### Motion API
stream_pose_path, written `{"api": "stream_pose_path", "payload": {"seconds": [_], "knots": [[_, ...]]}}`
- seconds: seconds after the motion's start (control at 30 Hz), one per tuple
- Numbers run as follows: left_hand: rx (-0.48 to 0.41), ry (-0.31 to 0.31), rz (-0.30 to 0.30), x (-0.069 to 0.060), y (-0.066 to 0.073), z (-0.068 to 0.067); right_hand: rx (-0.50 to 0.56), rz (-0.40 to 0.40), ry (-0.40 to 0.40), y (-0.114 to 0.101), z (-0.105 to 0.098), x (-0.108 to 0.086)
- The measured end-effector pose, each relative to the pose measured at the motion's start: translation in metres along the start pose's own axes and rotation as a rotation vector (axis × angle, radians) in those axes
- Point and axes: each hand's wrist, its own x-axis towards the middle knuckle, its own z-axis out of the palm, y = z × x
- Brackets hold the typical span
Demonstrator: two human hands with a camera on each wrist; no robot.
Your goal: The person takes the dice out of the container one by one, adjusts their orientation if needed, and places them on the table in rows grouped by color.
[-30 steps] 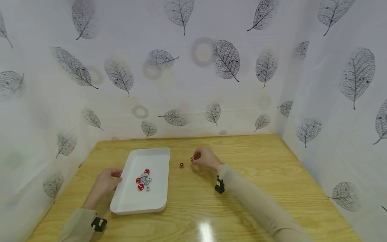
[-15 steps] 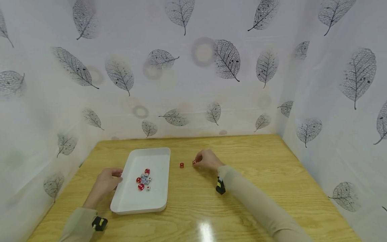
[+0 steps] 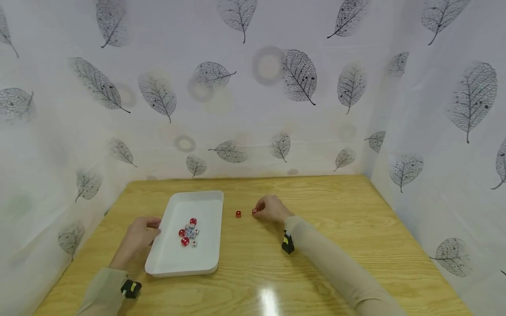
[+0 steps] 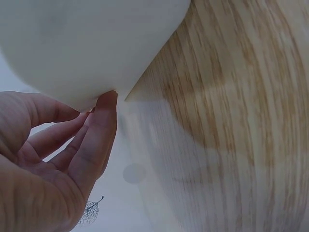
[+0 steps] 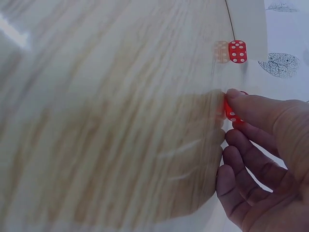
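At the left, my left hand (image 3: 139,235) pinches the side rim of a white tray (image 3: 160,259); the left wrist view shows thumb and fingers (image 4: 104,113) on the tray's edge. My right hand (image 3: 272,209) holds a red die (image 3: 254,211) with white dots between thumb and fingers, down at the tabletop. In the right wrist view the thumb covers part of that die (image 5: 231,112). A second red die (image 3: 238,214) stands on the table, between the tray and my right hand, apart from both.
Inside the tray lie several dice, among them red dice (image 3: 185,241) and small white dice (image 3: 192,235), bunched near its middle. The wooden table (image 3: 316,197) meets leaf-patterned white curtains (image 3: 245,109) at the back and sides.
My right hand has lowered the red die to the tabletop and shifted slightly right, away from the other red die. The left hand has kept its grip on the tray.
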Motion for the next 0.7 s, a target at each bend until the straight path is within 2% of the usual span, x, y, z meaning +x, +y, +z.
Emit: {"api": "stream_pose_path", "payload": {"seconds": [0.3, 0.57, 0.7], "knots": [[0.004, -0.014, -0.03, -0.0008, 0.0026, -0.001, 0.014, -0.006, -0.011, 0.0001, -0.0004, -0.0019], [0.005, -0.013, -0.007, -0.0008, 0.0019, -0.0012, 0.006, -0.024, -0.011, 0.0031, -0.0006, -0.002], [0.0, -0.018, -0.024, -0.0006, 0.0022, -0.001, 0.012, -0.042, -0.019, 0.0046, -0.0018, -0.0029]]}}
